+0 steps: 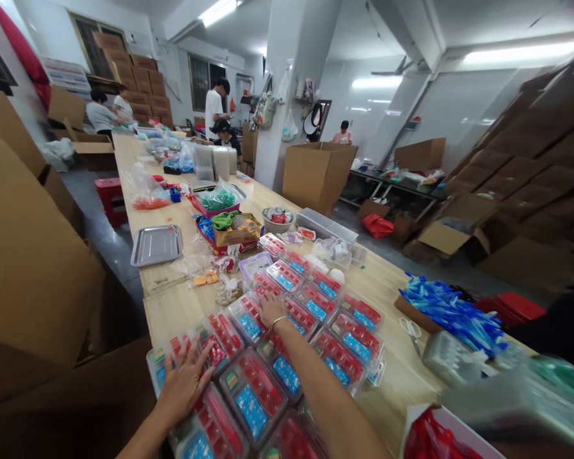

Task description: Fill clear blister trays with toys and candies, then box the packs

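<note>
Nearest on the wooden table (402, 376), the left hand (184, 382) lies open, fingers spread, on clear blister packs (253, 395) whose blue labels are unreadable. Farther, the right hand (270, 309) touches another pack (246, 317), grip unclear. Scissors (412, 333) and blue pens (452, 312) lie right; a metal tray (157, 245) far left.

bright ceiling tube lights (521, 52), soft shadows; wide-angle stretch at edges; lower-right corner blurred, centre sharp.

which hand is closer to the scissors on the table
Right. The right hand rests on the red and blue packs, some way left of the scissors; the left hand lies flat on packs much farther left.
</note>
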Demonstrator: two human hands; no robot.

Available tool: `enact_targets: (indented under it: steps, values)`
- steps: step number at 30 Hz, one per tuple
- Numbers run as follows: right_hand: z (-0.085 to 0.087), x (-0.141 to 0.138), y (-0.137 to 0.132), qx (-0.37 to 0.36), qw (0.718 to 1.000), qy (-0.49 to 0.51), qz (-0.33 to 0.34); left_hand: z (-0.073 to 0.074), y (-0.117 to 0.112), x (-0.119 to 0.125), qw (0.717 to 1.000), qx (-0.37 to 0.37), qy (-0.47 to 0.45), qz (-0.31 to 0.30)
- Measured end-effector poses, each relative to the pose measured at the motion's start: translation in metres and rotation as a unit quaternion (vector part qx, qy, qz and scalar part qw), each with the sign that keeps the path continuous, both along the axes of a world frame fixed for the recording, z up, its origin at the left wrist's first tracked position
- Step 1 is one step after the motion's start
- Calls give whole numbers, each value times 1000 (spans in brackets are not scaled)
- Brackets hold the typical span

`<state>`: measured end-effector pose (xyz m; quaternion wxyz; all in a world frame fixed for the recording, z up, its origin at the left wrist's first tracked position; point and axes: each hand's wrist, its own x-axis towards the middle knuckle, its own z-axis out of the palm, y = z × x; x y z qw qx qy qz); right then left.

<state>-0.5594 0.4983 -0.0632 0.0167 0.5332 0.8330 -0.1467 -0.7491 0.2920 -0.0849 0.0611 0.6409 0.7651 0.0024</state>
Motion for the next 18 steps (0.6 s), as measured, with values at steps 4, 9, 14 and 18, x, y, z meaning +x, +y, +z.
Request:
enact_targets:
  steps: [4,9,14,18]
  values:
    - [-6,0,1,-5,1000,-11,7,-1,1,0,1000,7,7,-4]
    - [-8,0,0,-9,1000,-11,8,-3,2,0,1000,23,19,-6]
    - [-10,0,-2,-7,1000,-3,1,-3,0,-1,1000,9,19,-2]
    - [-9,0,-5,-2,1000,4,-4,-2,1,-1,1000,-2,18,-2]
